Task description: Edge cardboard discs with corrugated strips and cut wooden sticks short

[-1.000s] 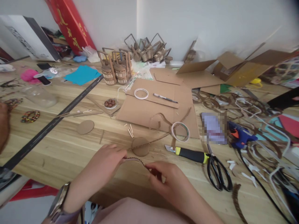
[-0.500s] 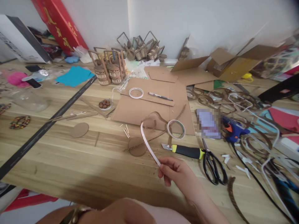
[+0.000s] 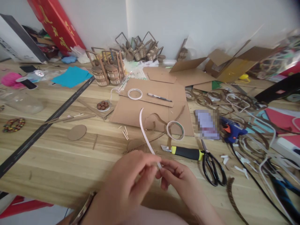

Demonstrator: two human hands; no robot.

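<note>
A narrow white strip (image 3: 145, 136) curves up and away from my two hands over the wooden table. My right hand (image 3: 180, 178) pinches its near end between thumb and fingers. Beside it, my left hand (image 3: 131, 178) closes thumb and index finger at the same end, fingertips almost against the right ones. Beyond the hands lie a round cardboard disc (image 3: 133, 144), partly covered by the left hand, and a dark twisted cord (image 3: 150, 141). A roll of tape (image 3: 175, 130) and a yellow-black utility knife (image 3: 187, 152) are just past the right hand.
Black-handled scissors (image 3: 213, 168) and a blue glue gun (image 3: 233, 129) with its cord lie at right, among paper scraps. Cardboard sheets (image 3: 131, 111) bear a pen and a tape ring. Small woven baskets (image 3: 100, 75) stand at the back. Another cardboard disc (image 3: 77, 132) lies left.
My left hand has risen from the lower edge to the strip's near end and closed there beside the right hand. The strip's far end stands a little higher. The view has shifted slightly.
</note>
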